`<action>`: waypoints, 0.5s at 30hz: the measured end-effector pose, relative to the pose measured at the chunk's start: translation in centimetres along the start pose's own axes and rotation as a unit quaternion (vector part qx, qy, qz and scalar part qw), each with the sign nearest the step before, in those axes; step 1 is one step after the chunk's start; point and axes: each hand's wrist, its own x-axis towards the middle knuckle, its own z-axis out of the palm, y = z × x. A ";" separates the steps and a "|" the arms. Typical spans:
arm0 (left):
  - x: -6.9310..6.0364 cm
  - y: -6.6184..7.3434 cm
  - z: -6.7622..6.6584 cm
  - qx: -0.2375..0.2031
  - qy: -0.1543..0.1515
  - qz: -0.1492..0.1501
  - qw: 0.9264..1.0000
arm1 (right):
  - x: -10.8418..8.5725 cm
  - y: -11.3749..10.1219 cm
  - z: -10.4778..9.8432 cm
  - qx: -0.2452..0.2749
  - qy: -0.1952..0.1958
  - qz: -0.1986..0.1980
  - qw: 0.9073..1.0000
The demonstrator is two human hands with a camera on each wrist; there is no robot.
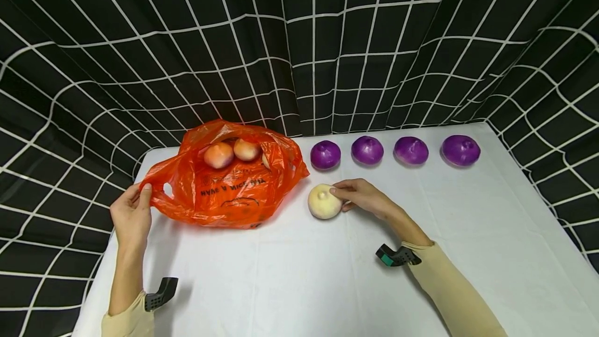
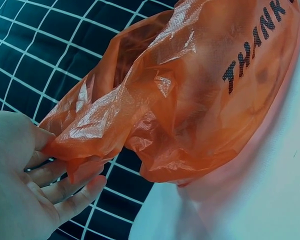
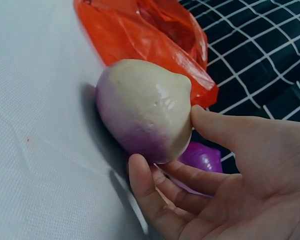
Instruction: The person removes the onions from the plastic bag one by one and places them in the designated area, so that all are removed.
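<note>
A turnip [image 1: 323,203], cream with a purple flank in the right wrist view, is gripped between the thumb and fingers of my right hand [image 1: 362,197] just above or on the white cloth. To the left lies a red-orange plastic bag [image 1: 229,209] with printed black lettering. My left hand [image 1: 131,217] pinches one handle of it between thumb and fingers, stretching that side outward. Inside the bag's mouth rest a pale round turnip-like vegetable [image 1: 218,155] and another [image 1: 247,150]; a third is mostly hidden behind the plastic.
Behind my right hand, several glossy purple round vegetables [image 1: 367,150] with nubs stand in a row along the table's back edge. A white cloth [image 1: 281,285] covers the table. Black curtains [image 1: 299,66] with a white grid surround it at the back and sides.
</note>
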 end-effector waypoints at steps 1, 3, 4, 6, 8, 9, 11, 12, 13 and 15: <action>0.0 0.0 0.0 0.001 0.000 -0.001 1.000 | 0.0 0.0 -0.1 -0.003 0.001 0.001 1.000; -0.1 0.0 0.0 0.007 0.000 -0.002 1.000 | 0.0 0.0 -0.2 -0.007 0.003 0.003 1.000; -0.1 0.0 0.0 0.008 0.000 -0.003 1.000 | 0.0 -0.1 -0.2 -0.010 0.004 0.004 1.000; 0.0 0.1 0.1 0.008 -0.001 -0.002 1.000 | 0.0 -0.1 -0.2 -0.015 0.005 0.003 1.000; 0.0 0.1 0.1 0.007 -0.001 -0.001 1.000 | 0.0 -0.3 -0.3 -0.024 0.005 0.001 1.000; 0.0 0.1 0.1 0.005 -0.002 0.002 1.000 | 0.0 -0.3 -0.3 -0.027 0.006 0.000 1.000; 0.0 0.1 0.0 0.004 -0.003 0.003 1.000 | 0.0 -0.4 -0.4 -0.034 0.005 -0.006 0.999; 0.0 0.1 0.0 0.003 -0.003 0.003 1.000 | 0.0 -0.5 -0.5 -0.038 0.004 -0.009 0.999; 0.0 0.1 0.0 0.003 -0.003 0.003 1.000 | 0.0 -0.6 -0.6 -0.043 0.004 -0.012 0.999; 0.0 0.1 0.0 0.007 -0.004 0.004 1.000 | 0.0 -0.8 -0.8 -0.055 0.008 -0.015 0.998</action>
